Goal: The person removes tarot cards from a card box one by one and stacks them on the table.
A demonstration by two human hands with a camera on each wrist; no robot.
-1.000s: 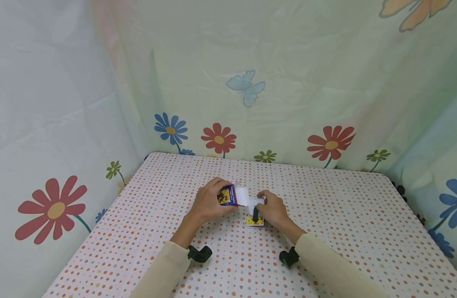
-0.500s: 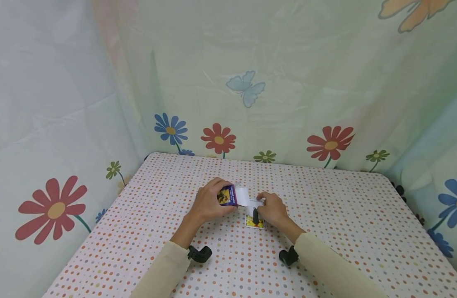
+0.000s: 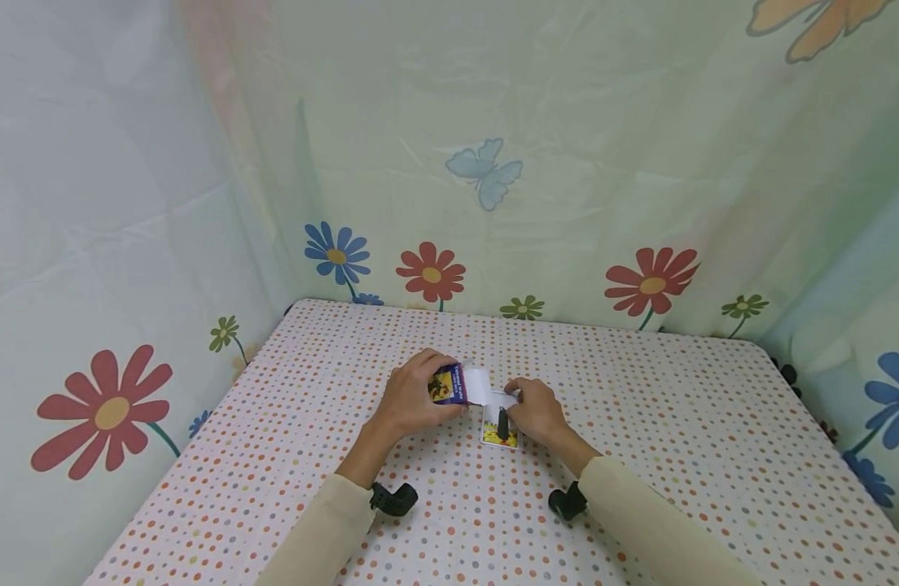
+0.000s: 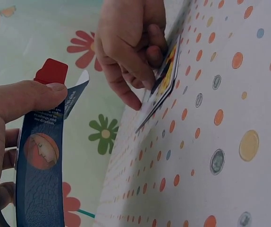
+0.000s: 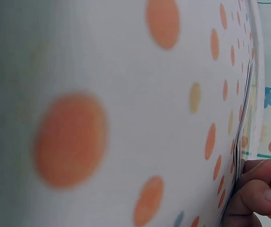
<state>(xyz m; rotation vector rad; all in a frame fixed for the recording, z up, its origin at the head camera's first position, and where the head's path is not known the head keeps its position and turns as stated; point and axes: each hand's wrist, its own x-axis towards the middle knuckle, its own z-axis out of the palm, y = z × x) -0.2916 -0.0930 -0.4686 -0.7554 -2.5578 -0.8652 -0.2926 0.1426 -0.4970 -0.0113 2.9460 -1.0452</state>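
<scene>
My left hand [image 3: 413,395] grips a dark blue card box [image 3: 447,385] with a yellow picture. The box's white end flap [image 3: 476,386] stands out toward the right hand, and the left wrist view shows its narrow side with a round face picture and a red tab [image 4: 52,72] at the top. My right hand [image 3: 539,413] pinches a few picture cards [image 3: 500,435] at their right edge, low over the table. The top card shows a dark figure on white and yellow. Seen from the right wrist, the cards [image 5: 243,116] are a thin stack, slightly fanned at the edges.
A dotted cloth covers the table [image 3: 391,334]. Behind it hangs a curtain [image 3: 567,203] printed with flowers and butterflies. Black wrist mounts [image 3: 394,499] stick out beneath both forearms.
The cards have shifted slightly toward me, with the right hand moving a little along with them. The left hand and the box have stayed in place.
</scene>
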